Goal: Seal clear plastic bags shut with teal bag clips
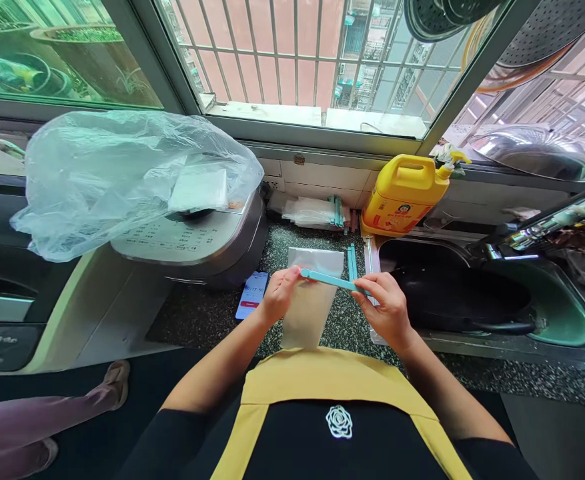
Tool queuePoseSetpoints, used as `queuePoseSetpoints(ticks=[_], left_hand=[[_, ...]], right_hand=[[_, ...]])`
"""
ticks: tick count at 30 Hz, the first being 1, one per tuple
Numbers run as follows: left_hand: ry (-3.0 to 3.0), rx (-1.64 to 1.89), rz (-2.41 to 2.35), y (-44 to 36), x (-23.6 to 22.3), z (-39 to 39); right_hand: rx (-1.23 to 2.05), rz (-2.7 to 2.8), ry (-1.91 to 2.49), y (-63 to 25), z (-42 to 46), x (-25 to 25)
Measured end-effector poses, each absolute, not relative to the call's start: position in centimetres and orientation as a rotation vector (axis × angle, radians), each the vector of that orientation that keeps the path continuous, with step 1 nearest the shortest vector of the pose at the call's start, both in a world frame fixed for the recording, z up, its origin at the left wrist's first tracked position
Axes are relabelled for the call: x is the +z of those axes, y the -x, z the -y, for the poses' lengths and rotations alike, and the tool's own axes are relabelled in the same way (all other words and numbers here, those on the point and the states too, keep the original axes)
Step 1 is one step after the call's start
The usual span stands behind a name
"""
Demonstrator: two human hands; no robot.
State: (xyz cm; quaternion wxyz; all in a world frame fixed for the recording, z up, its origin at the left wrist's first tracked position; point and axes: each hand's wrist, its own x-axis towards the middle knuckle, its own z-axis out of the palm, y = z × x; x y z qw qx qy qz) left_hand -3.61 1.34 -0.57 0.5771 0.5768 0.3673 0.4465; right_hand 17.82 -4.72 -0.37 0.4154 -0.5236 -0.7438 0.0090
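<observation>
Between my two hands stretches a light-blue bag sealing clip (328, 278), a long thin plastic strip. My left hand (281, 291) pinches its left end, and my right hand (385, 308) grips the right end. Below the clip a flat translucent plastic bag (308, 320) lies on the speckled counter. More blue clips (352, 262) lie just beyond my right hand. A phone (252, 295) with a lit timer screen rests to the left of my left hand.
A rice cooker (192, 243) under a large plastic bag (137, 173) stands left. A yellow detergent jug (406, 193) is at the back, near packed bags with clips (317, 212). The sink (567, 300) holds a dark pan (462, 297). Another person's leg (47, 420) shows lower left.
</observation>
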Motion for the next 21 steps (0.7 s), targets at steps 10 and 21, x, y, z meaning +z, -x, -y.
queuePoseSetpoints(ticks=[10,21], left_hand=[[-1.308,1.027,-0.899,3.6,-1.2,-1.2],[-1.22,1.035,-0.89,3.1,-1.6,-1.4]], right_hand=[[-0.019,1.914,1.236,-17.9,4.3,-0.6],[-0.019,1.949,1.23,-18.1,4.0,-1.0]])
